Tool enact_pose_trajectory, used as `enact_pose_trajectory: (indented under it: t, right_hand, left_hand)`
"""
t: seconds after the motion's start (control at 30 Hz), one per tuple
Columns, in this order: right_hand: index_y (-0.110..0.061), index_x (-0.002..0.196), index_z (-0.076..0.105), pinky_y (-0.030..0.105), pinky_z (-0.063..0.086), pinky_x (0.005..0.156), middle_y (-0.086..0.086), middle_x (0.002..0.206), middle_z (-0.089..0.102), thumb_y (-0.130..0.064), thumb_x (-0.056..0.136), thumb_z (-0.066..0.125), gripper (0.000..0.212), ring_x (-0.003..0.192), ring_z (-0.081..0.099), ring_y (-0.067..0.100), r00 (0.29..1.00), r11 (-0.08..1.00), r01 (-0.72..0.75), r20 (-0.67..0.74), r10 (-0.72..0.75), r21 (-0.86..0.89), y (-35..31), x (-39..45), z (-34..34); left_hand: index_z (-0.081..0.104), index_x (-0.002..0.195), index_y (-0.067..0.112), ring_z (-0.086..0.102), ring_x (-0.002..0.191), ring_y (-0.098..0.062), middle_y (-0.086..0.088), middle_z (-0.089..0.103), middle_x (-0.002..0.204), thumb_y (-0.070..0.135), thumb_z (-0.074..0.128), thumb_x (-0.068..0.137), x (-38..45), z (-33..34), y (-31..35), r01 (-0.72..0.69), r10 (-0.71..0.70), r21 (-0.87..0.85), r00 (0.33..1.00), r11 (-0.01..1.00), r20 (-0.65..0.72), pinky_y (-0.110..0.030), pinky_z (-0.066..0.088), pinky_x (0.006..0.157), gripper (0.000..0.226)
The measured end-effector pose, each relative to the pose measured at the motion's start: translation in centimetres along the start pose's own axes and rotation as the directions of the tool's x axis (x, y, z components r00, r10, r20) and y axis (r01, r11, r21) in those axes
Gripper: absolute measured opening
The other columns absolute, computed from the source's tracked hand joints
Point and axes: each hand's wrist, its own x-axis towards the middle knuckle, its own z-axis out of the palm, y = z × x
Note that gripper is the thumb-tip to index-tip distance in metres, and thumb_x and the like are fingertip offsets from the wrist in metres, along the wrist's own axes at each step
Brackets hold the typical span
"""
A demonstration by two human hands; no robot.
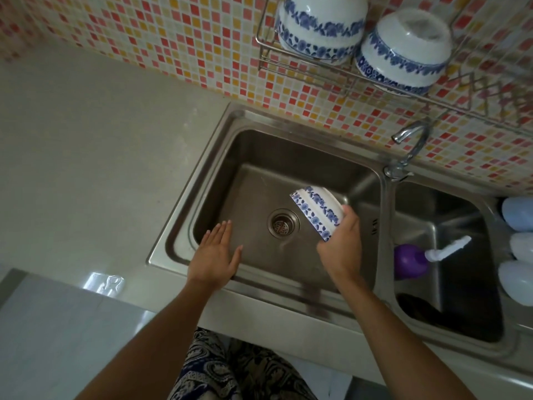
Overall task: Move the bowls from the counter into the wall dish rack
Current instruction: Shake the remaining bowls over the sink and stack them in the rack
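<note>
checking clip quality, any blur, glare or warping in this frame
Head view: the right hand and its bowl are slightly motion-blurred; glare patch on the counter at lower left; wide-angle warping bends the sink edges and the wall dish rack.

From my remote post, I look down into a home kitchen: a stainless-steel double sink (202, 157) set in a pale stone counter (86, 154), a curved chrome tap (411, 145) rising behind it. The wall is clad in small red, orange and cream mosaic tiles (187, 39). A wire wall dish rack (340, 72) carries two upturned white bowls with blue floral bands (403, 50). A purple pump bottle (411, 261) lies in the smaller basin, pale plastic bottles (517, 213) beside it.
</note>
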Motion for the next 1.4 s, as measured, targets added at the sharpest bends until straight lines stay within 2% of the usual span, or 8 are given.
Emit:
enact_pose_trajectory:
  t: [0.27, 0.47, 0.6, 0.7, 0.83, 1.0, 1.23, 1.4]
  right_hand:
    - [-0.009, 0.136, 0.037, 0.047, 0.052, 0.085, 0.015, 0.139, 0.044, -0.002, 0.069, 0.070, 0.075, 0.130, 0.044, 0.035, 0.987, 0.983, 0.160, -0.016, -0.163, -0.094, 0.7, 0.1, 0.2]
    - [-0.012, 0.138, 0.034, 0.035, 0.057, 0.075, 0.011, 0.129, 0.048, 0.004, 0.067, 0.072, 0.082, 0.114, 0.055, 0.029, 0.986, 0.981, -0.167, 0.009, 0.167, 0.094, 1.4, -0.9, 2.1]
    - [-0.013, 0.141, 0.035, 0.036, 0.058, 0.069, 0.012, 0.134, 0.048, 0.011, 0.077, 0.052, 0.071, 0.118, 0.052, 0.036, 0.761, 0.526, -0.621, 0.286, 0.582, 0.581, 1.2, -1.2, 2.5]
    - [-0.021, 0.139, 0.044, 0.047, 0.060, 0.058, 0.008, 0.132, 0.047, 0.015, 0.077, 0.042, 0.071, 0.109, 0.049, 0.038, 0.623, 0.174, -0.734, 0.549, 0.557, 0.656, 1.0, -1.6, 2.0]
    - [-0.016, 0.131, 0.048, 0.050, 0.060, 0.062, 0.016, 0.135, 0.044, 0.011, 0.076, 0.043, 0.061, 0.105, 0.052, 0.044, 0.565, 0.008, -0.768, 0.672, 0.478, 0.640, 0.2, -2.1, 1.0]
    - [-0.013, 0.125, 0.050, 0.050, 0.061, 0.072, 0.017, 0.129, 0.045, 0.002, 0.083, 0.049, 0.044, 0.113, 0.050, 0.040, 0.598, -0.083, -0.746, 0.719, 0.355, 0.661, -2.3, -2.6, -1.1]
    - [-0.012, 0.117, 0.055, 0.049, 0.061, 0.069, 0.021, 0.131, 0.048, 0.002, 0.084, 0.046, 0.036, 0.119, 0.050, 0.044, 0.726, -0.210, -0.621, 0.655, 0.208, 0.755, -6.2, -2.8, -6.4]
    - [-0.013, 0.119, 0.057, 0.054, 0.060, 0.072, 0.021, 0.128, 0.054, -0.002, 0.085, 0.047, 0.037, 0.117, 0.055, 0.045, 0.838, -0.199, -0.511, 0.536, 0.099, 0.836, -9.5, -2.4, -12.8]
  left_hand:
    - [0.007, 0.151, 0.011, 0.010, 0.146, -0.016, -0.006, 0.017, 0.158, 0.057, 0.012, 0.092, 0.0, 0.2, 0.0, -0.001, 0.001, 0.021, 1.000, 1.000, 0.001, -0.031, 0.005, 0.119, 0.075]
    - [0.008, 0.151, 0.012, 0.011, 0.146, -0.016, -0.006, 0.017, 0.158, 0.055, 0.018, 0.095, 0.0, 0.2, 0.0, 0.009, -0.009, 0.003, 1.000, 1.000, -0.013, -0.030, 0.005, 0.119, 0.072]
    - [0.007, 0.151, 0.013, 0.008, 0.146, -0.015, -0.004, 0.015, 0.158, 0.055, 0.018, 0.094, -0.1, 0.2, 0.1, 0.008, -0.008, -0.009, 1.000, 1.000, -0.009, -0.031, 0.005, 0.119, 0.072]
    - [0.005, 0.151, 0.014, 0.005, 0.146, -0.014, -0.003, 0.012, 0.159, 0.056, 0.019, 0.095, -0.2, 0.2, 0.1, 0.021, -0.021, -0.020, 1.000, 1.000, -0.006, -0.031, 0.006, 0.119, 0.071]
    - [0.000, 0.151, 0.014, -0.001, 0.146, -0.013, -0.003, 0.006, 0.160, 0.057, 0.018, 0.095, -0.2, 0.3, 0.0, 0.025, -0.025, -0.040, 1.000, 0.999, 0.019, -0.031, 0.003, 0.120, 0.073]
    - [-0.004, 0.149, 0.017, -0.012, 0.140, -0.007, -0.001, 0.002, 0.160, 0.057, 0.010, 0.092, 0.0, -0.7, -0.2, -0.014, 0.016, -0.048, 0.999, 0.999, 0.044, -0.029, -0.008, 0.116, 0.071]
    - [0.010, 0.148, 0.013, 0.009, 0.146, -0.016, -0.004, 0.014, 0.157, 0.063, -0.003, 0.089, 4.4, -9.7, 2.1, -0.198, 0.166, -0.101, 0.951, 0.975, -0.262, -0.030, 0.001, 0.117, 0.079]
    - [0.007, 0.151, 0.015, -0.002, 0.146, -0.013, -0.001, 0.004, 0.158, 0.040, 0.024, 0.101, 9.1, -19.1, 7.5, -0.352, 0.279, -0.076, 0.841, 0.933, -0.464, -0.032, 0.002, 0.118, 0.058]
